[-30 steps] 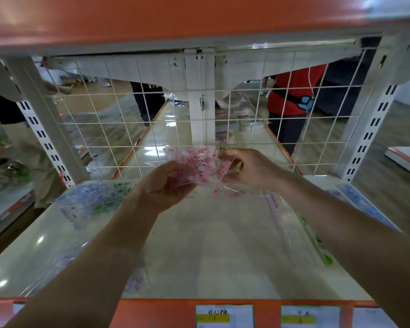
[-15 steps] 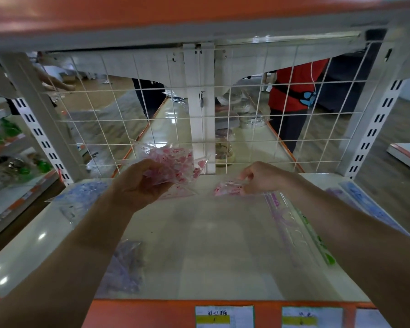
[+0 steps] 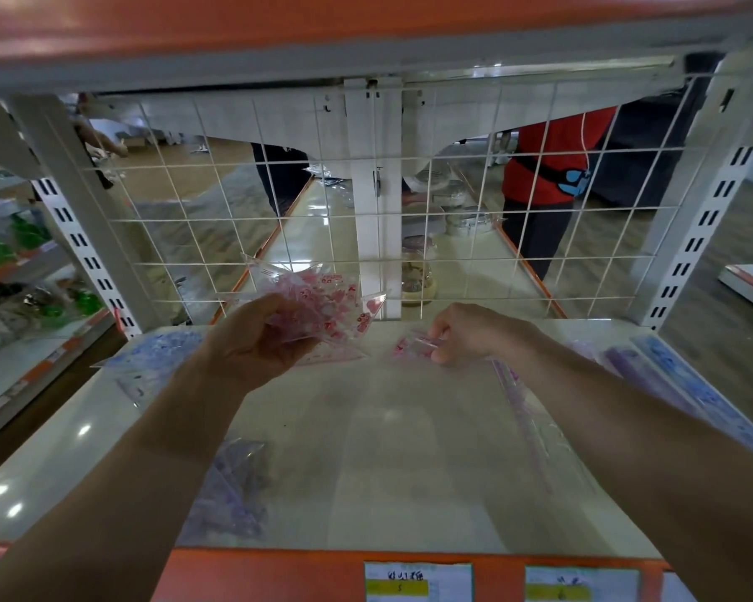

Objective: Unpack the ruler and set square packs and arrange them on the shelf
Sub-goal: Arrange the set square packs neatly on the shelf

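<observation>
Step in hand, as I read it — setting one pink set square (image 3: 411,346) down near the back of the shelf (image 3: 366,449), just in front of the wire mesh (image 3: 453,219). To do it well: lay it flat with one edge parallel to the mesh, release only once it rests, and leave room beside it for the other pink ones. The film looks slippery, so a nudge would likely skate it.

Left hand (image 3: 253,336): fingers curled round a fanned bundle of pink set squares (image 3: 318,304), held above the shelf, corners splayed.

Right hand (image 3: 470,336): thumb and fingertips pinch the single piece, which sits low — touching the shelf or just clear of it, cannot tell which.

Blue packs (image 3: 148,362) lie back left, a purple pack (image 3: 231,493) front left, and ruler packs (image 3: 670,384) along the right side.
</observation>
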The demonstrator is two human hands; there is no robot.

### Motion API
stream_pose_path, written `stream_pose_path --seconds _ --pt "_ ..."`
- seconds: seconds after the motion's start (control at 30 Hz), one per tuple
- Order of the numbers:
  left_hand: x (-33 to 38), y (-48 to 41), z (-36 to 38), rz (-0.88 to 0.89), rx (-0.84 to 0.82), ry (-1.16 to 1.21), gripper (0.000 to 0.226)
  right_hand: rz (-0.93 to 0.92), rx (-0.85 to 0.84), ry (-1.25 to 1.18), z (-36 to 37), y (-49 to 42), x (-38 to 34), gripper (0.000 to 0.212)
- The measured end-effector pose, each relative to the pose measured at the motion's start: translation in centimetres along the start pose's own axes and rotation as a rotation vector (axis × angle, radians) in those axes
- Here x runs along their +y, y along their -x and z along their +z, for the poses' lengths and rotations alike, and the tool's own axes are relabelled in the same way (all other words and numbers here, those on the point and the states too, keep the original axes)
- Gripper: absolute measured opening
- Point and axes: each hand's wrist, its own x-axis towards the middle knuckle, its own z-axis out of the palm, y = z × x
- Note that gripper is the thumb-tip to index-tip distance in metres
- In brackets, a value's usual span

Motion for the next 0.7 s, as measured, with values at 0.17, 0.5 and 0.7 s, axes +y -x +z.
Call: stream_pose_path --seconds 0.17,0.5,0.7 --pt "0.1 0.0 -0.4 0.002 0.006 0.002 0.02 0.014 0.001 0.009 0.0 -0.3 -0.8 0.036" --pt "0.0 0.9 -0.6 0.026 0.032 -0.011 0.018 0.07 0.025 0.03 0.1 -0.2 -1.1 0.037" --pt "-0.1 1.1 -0.7 0.024 0.016 -0.025 0.018 0.084 0.013 0.039 0.1 0.2 -1.2 0.037"
